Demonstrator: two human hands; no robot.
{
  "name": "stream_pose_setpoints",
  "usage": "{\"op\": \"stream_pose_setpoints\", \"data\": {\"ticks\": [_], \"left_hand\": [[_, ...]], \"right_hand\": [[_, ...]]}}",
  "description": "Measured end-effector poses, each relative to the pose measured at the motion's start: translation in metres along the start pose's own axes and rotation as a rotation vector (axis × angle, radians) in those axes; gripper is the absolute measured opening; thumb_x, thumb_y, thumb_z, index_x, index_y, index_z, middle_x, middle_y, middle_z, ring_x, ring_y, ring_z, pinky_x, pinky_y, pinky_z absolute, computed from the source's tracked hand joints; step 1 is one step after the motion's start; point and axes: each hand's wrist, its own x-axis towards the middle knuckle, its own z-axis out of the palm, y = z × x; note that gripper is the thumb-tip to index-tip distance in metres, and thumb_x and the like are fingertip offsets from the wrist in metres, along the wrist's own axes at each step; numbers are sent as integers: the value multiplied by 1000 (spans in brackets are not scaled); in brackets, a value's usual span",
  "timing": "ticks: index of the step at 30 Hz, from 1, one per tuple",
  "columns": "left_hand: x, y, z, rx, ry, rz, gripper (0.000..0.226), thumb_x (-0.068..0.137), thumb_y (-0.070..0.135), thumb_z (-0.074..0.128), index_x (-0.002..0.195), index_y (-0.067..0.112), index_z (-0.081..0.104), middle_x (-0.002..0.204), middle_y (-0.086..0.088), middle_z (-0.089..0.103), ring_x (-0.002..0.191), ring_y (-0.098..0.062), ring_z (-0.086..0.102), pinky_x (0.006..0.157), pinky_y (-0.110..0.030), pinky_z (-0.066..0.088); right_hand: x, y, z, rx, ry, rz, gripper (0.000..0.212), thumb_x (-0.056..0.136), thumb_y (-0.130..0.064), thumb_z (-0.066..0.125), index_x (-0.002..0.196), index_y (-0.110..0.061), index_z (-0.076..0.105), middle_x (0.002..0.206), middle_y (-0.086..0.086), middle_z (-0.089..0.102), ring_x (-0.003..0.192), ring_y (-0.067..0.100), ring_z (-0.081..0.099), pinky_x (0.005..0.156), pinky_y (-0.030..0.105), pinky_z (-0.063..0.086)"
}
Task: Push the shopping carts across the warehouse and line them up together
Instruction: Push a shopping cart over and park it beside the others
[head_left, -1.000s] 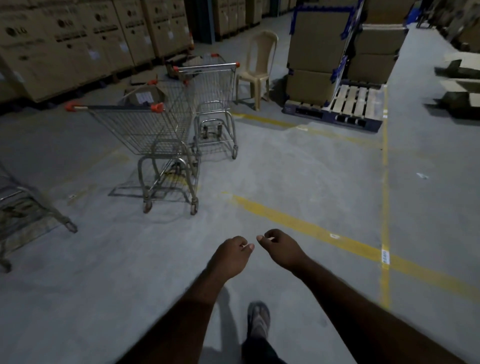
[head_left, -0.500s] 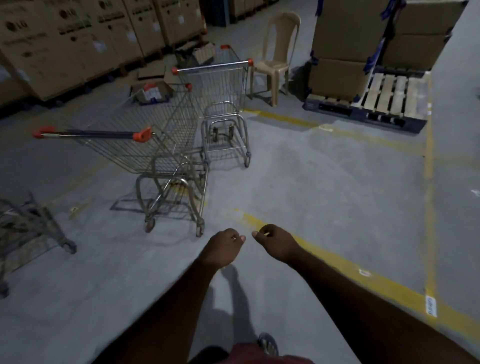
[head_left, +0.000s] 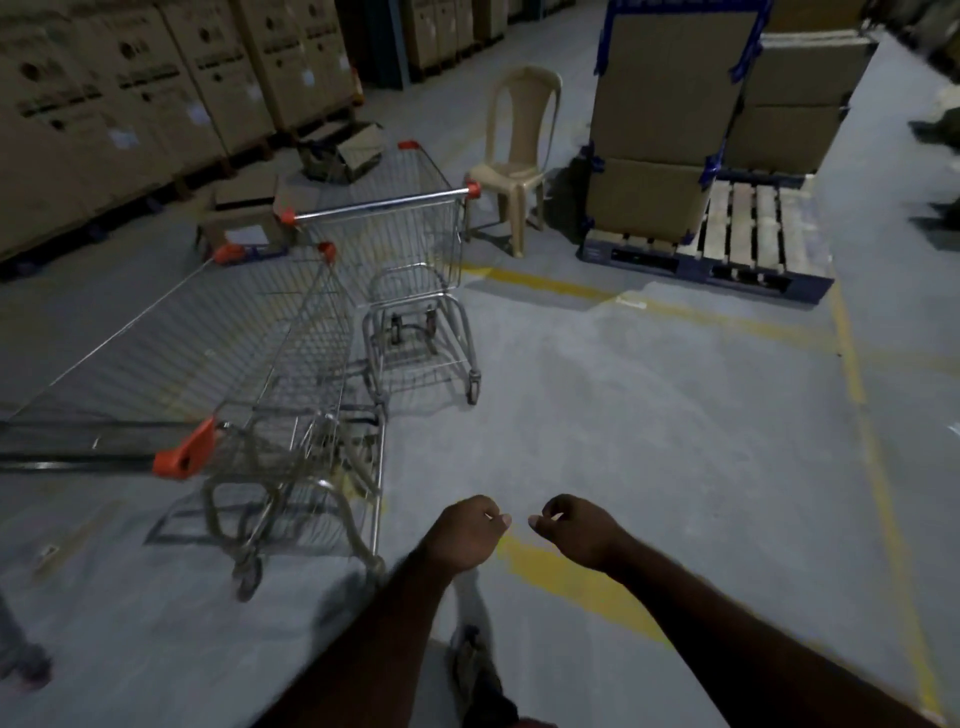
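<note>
Both hands are out in front, low centre of view, over the concrete floor (head_left: 623, 415). L hand (head_left: 470, 532) & R hand (head_left: 576, 530) sit side by side, close but apart, w/ a small gap btwn them. Fingers on each are curled in, thumb against forefinger, nothing held. Neither touches a cart.

Near cart (head_left: 249, 358) is ahead & left of the hands. It has a wire basket, and its handle bar runs off the left edge of view w/ an orange end cap (head_left: 182, 457) on the visible end. Its wheels are on the floor, just left of the L forearm. Far cart (head_left: 405, 244) stands beyond it, a bit to the right, handle bar facing the camera. Front corner of the near cart is just beside the far cart's handle end. The carts aren't nested. Can't tell if they touch, as the view is blurred.

Behind the far cart: a beige plastic chair (head_left: 519, 156), then a pallet (head_left: 748, 244) w/ stacked cardboard boxes (head_left: 660, 130). A row of big cartons (head_left: 104, 104) runs along the left. Yellow line (head_left: 571, 577) passes under the R hand. A sandalled foot (head_left: 472, 660) shows btwn the forearms.
</note>
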Motion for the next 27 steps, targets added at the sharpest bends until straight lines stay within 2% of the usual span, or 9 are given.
{"op": "stream_pose_setpoints", "data": {"ticks": [4,6,8,15,17,20,22,25,27], "left_hand": [[85,11,-58,-21,7,18,23,94,39,63,85,18,61,95,-9,69,94,-30,66,74,-28,45],[124,21,-85,-55,46,43,23,94,36,64,91,13,65,95,-12,70,92,-30,66,74,-27,45],[154,25,-108,-49,86,67,22,95,34,64,93,12,67,97,-11,70,95,-28,65,77,-27,45],[262,25,-171,-29,124,41,17,96,31,64,84,19,61,83,1,61,87,-21,60,79,-30,44],[296,28,-194,-18,144,70,19,97,27,63,84,13,62,81,-2,59,87,-27,61,79,-34,45],[353,38,-233,0,248,80,25,92,32,63,93,8,68,91,-12,67,93,-33,63,82,-36,46],[387,51,-261,-12,322,46,29,87,37,59,89,10,68,88,-14,67,88,-33,63,79,-38,48],[429,74,-305,-47,409,15,29,83,38,57,82,10,65,73,-6,62,78,-30,63,71,-36,48],[454,87,-330,-85,461,7,24,86,35,58,85,12,66,73,-2,62,76,-27,62,70,-33,47]], "right_hand": [[69,-44,-37,-37,10,31,34,95,-58,59,103,-25,56,102,1,64,96,19,60,75,23,36],[106,-68,-53,-27,37,11,42,96,-57,57,114,-20,62,113,6,68,110,23,63,77,22,35],[136,-91,-65,-13,39,-15,47,97,-54,57,123,-15,64,122,7,68,115,23,62,78,22,34],[257,-150,-105,55,17,-74,43,97,-52,59,121,-17,62,114,3,68,103,17,61,78,23,38],[299,-169,-124,54,10,-113,43,97,-52,59,123,-17,62,116,3,67,105,19,61,79,23,37],[365,-201,-157,55,24,-194,40,96,-52,60,119,-19,63,111,1,71,108,20,65,77,23,37],[405,-228,-182,47,35,-262,35,95,-50,61,114,-20,64,104,1,74,104,19,68,76,24,38],[446,-275,-225,29,70,-383,32,96,-39,63,115,-14,66,102,7,73,102,23,66,78,27,43],[470,-306,-252,20,109,-486,27,96,-32,63,113,-11,67,103,11,73,101,25,66,82,30,44]]}}
